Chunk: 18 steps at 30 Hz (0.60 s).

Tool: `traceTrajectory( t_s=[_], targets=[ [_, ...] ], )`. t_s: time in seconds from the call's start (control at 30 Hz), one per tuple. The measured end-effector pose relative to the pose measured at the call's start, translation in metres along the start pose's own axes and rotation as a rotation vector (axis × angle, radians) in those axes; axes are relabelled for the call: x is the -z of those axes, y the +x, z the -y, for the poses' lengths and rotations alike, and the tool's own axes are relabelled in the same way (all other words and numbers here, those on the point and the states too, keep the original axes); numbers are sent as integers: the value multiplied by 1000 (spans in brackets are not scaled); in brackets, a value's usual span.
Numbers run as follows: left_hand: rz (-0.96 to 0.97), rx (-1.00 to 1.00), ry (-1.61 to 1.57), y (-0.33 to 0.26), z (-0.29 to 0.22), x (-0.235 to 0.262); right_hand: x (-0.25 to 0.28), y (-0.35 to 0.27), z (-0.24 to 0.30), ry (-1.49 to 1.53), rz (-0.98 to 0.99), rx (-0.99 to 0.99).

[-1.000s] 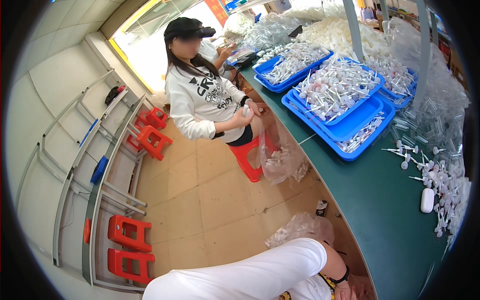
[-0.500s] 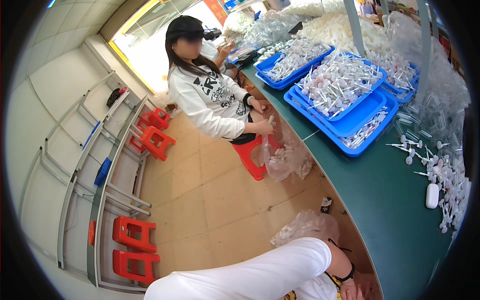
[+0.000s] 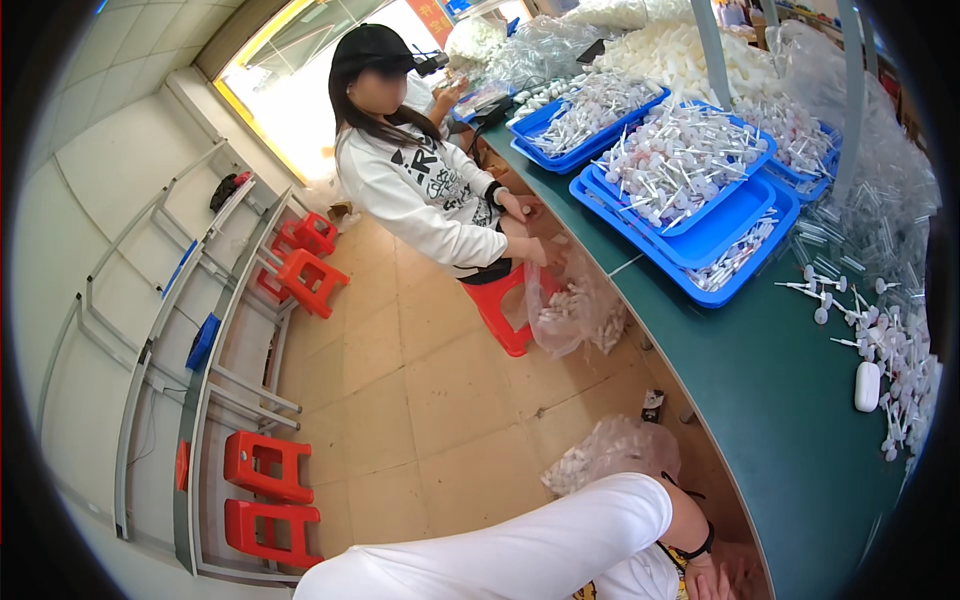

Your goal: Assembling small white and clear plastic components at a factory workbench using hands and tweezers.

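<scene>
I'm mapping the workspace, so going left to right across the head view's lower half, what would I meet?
Blue plastic tray, two red plastic stools, lowest clear plastic bag, the person's left hand, rounded white case.

Pale, plain walls (image 3: pixel 100 200) curve up from 9 o'clock to a panelled white ceiling (image 3: pixel 140 50) at 10. Toward half past 10, a yellow-edged opening (image 3: pixel 275 120) floods the room with bright white daylight. Beige square tiles cover the floor (image 3: pixel 400 400), from the centre down toward 7 o'clock. Along the wall, between 8 and 10 o'clock, runs a grey metal frame (image 3: pixel 135 440) with a narrow dark bench top (image 3: pixel 185 525). Red plastic stools (image 3: pixel 240 460) stand beside it: a pair near 8 o'clock, a cluster at 9. A dark green tabletop (image 3: pixel 740 400) sweeps from 1 o'clock to 5, with grey upright posts (image 3: pixel 709 55) around half past 1.
</scene>
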<state>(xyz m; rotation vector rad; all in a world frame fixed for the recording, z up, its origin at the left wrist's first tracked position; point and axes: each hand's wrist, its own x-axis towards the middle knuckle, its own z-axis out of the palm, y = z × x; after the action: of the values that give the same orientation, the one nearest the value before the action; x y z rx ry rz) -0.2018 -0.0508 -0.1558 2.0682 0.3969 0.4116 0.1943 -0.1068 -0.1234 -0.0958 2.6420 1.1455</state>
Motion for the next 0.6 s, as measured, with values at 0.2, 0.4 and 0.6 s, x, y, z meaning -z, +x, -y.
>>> traceTrajectory(
  t_s=[0.2, 0.4, 0.6],
  targets=[
    [-17, 13, -2, -6, -4, 10, -1, 2, -1, 323, -87, -121],
    [-24, 36, -6, -17, -11, 23, -2, 4, -4, 654, -183, -249],
    [-42, 49, 1, -19, -19, 35, -3, 1, -4, 970, -276, -369]
  ],
)
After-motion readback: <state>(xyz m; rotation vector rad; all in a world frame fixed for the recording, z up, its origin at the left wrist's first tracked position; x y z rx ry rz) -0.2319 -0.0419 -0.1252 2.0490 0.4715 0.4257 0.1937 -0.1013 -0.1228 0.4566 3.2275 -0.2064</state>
